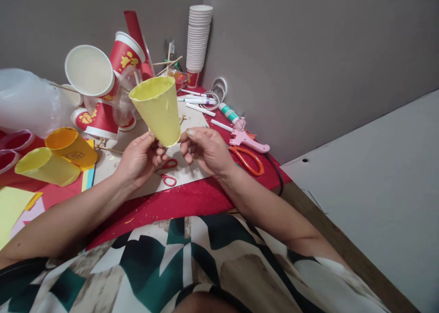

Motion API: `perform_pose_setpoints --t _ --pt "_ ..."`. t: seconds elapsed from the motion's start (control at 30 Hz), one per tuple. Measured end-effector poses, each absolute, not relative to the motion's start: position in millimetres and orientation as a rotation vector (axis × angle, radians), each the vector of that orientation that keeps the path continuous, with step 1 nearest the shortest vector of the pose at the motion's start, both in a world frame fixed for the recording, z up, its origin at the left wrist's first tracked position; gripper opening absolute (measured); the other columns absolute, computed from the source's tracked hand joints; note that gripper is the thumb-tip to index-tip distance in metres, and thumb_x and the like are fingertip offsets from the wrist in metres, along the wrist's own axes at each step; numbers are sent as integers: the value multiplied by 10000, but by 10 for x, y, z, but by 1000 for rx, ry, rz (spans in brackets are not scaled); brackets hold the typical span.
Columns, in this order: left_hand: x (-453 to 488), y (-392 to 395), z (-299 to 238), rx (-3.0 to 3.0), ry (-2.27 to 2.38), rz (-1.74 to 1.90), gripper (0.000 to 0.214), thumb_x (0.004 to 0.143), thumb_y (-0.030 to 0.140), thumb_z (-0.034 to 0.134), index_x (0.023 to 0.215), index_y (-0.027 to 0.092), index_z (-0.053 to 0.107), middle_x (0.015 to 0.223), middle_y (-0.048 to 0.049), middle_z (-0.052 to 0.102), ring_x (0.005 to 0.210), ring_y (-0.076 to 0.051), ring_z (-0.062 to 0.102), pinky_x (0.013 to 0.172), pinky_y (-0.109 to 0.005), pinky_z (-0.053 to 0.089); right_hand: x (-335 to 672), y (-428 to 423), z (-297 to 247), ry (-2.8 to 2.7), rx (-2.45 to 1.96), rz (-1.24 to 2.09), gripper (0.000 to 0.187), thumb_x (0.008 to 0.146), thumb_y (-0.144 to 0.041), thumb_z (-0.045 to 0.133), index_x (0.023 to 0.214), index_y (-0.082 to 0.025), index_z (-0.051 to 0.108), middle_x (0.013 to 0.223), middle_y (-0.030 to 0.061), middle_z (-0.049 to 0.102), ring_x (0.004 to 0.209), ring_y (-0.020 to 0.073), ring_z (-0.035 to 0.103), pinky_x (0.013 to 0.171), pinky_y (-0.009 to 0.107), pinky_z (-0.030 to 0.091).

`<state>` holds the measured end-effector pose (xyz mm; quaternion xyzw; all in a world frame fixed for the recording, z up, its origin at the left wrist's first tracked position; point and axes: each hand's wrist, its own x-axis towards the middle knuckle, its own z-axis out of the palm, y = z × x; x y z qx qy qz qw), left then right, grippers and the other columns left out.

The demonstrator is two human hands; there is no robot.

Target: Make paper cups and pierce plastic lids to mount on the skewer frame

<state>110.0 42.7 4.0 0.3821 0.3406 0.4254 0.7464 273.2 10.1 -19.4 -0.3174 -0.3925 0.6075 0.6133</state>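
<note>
Both my hands hold a yellow paper-covered cup (158,108) above the red table (178,203), its open mouth tilted up and away. My left hand (141,160) pinches the cup's narrow base from the left, fingers curled. My right hand (205,149) grips the base from the right with thumb and fingers closed. Small red-handled scissors (168,172) lie on a white sheet (113,160) just beneath my hands.
Two more yellow cups (48,166) (71,146) lie at the left beside coloured paper (12,205). Red-and-white paper cups (99,89), a tall cup stack (198,39), wooden sticks, markers, a pink glue gun (247,140) and orange scissors (249,160) crowd the back corner.
</note>
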Motion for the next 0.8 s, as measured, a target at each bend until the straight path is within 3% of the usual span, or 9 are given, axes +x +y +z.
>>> perform_pose_setpoints --t 0.2,0.37,0.8 --pt "1100 442 39 824 806 983 217 935 144 582 718 140 587 600 28 531 485 -61 512 516 -156 488 2664 50 -223 -997 -722 1545 336 678 -437 879 769 -142 746 600 -6 734 405 72 606 376 146 456" --pt "1102 411 -12 870 788 1008 164 906 173 645 753 138 601 596 35 553 484 -58 513 507 -151 472 2626 47 -241 -972 -731 1480 363 668 -456 894 693 -143 713 583 -4 728 392 59 587 389 143 464" --pt "1110 371 -9 896 764 981 207 940 235 631 755 145 614 645 8 596 502 -77 562 523 -173 512 2642 76 -225 -881 -742 1366 315 638 -400 857 730 -179 652 562 -50 703 366 57 551 357 149 450"
